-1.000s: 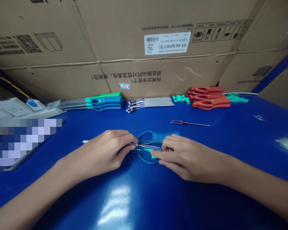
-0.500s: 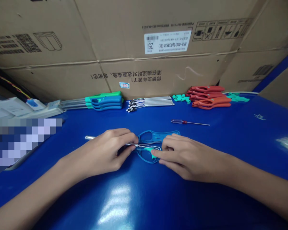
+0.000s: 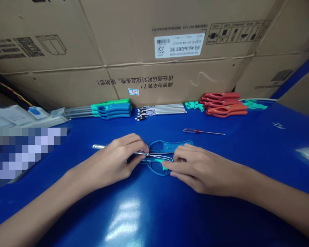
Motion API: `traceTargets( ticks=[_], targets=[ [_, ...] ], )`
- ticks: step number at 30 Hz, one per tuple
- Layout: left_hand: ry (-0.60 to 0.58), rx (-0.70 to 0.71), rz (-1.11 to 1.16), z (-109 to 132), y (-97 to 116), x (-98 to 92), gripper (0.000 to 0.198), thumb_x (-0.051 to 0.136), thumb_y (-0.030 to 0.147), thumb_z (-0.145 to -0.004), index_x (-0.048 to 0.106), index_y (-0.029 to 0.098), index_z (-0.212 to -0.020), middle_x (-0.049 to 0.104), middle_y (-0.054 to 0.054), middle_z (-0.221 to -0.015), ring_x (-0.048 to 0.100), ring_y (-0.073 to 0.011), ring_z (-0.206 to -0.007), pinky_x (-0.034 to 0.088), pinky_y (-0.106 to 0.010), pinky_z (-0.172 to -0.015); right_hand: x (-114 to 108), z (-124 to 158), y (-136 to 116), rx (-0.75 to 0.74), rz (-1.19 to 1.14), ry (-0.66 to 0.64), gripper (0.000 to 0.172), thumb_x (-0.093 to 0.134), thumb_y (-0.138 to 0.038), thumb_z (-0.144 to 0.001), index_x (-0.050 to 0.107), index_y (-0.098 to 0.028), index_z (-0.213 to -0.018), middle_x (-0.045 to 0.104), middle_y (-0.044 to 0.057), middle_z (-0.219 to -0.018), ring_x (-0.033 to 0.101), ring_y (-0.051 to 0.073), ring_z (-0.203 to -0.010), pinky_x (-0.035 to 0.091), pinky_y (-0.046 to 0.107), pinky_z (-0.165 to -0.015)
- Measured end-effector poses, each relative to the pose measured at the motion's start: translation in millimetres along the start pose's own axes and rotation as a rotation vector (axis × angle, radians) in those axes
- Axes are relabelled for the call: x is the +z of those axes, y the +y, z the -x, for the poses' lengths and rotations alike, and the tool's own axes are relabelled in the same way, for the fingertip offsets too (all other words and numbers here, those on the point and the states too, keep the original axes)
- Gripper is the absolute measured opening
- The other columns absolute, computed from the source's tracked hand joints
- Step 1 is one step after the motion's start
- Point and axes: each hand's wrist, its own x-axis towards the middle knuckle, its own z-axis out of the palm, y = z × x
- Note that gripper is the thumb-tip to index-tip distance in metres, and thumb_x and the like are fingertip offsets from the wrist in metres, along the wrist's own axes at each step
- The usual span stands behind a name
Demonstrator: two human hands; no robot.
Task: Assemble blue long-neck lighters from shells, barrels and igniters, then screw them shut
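Two blue lighter shell halves lie opened out on the blue table; the far half (image 3: 167,146) is bare beside the near half (image 3: 156,171), which carries a green trigger (image 3: 164,164). My left hand (image 3: 126,157) is closed on a metal lighter tube (image 3: 99,146), its rear end tilted over the shell. White wires (image 3: 162,156) run from that end towards my right hand (image 3: 198,168). My right hand is closed at the right end of the near half, index finger on the trigger area; its fingertips partly hide the shell.
A screwdriver (image 3: 203,131) lies behind my right hand. Along the cardboard box (image 3: 79,82) are assembled lighters (image 3: 113,109), metal tubes with wires (image 3: 170,109), green triggers (image 3: 195,105), red shells (image 3: 226,104) and more green parts (image 3: 256,104). A power strip (image 3: 51,116) stands at left.
My left hand has shifted slightly up and right with the metal tube, whose wired end now sits a little higher over the shell. My right hand has stayed in place.
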Motion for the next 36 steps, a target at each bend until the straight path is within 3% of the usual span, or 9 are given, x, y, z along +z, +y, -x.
traceTargets(
  ticks=[19,36],
  targets=[
    [0.085,0.084,-0.052,-2.4,-1.9,3.1,0.018,0.046,0.014,-0.094,0.063,0.014,-0.097,0.062,-0.007,-0.09,0.057,-0.019,-0.087,0.049,-0.031,-0.075,-1.2,0.0,-0.4,0.003,-0.004,-0.007,0.026,0.044,-0.025,-0.097,0.065,-0.018,-0.111,0.055,0.006,-0.085,0.047,0.018,-0.079,0.04,0.033,-0.078],
    [0.021,0.055,-0.071,-1.6,0.7,4.2,0.022,0.048,0.018,-0.092,0.063,0.017,-0.108,0.065,-0.005,-0.089,0.062,-0.0168,-0.079,0.048,-0.028,-0.07,0.6,1.4,1.0,0.004,-0.003,-0.02,0.028,0.042,-0.025,-0.098,0.064,-0.018,-0.114,0.053,0.005,-0.085,0.046,0.018,-0.08,0.04,0.034,-0.08]
  ],
)
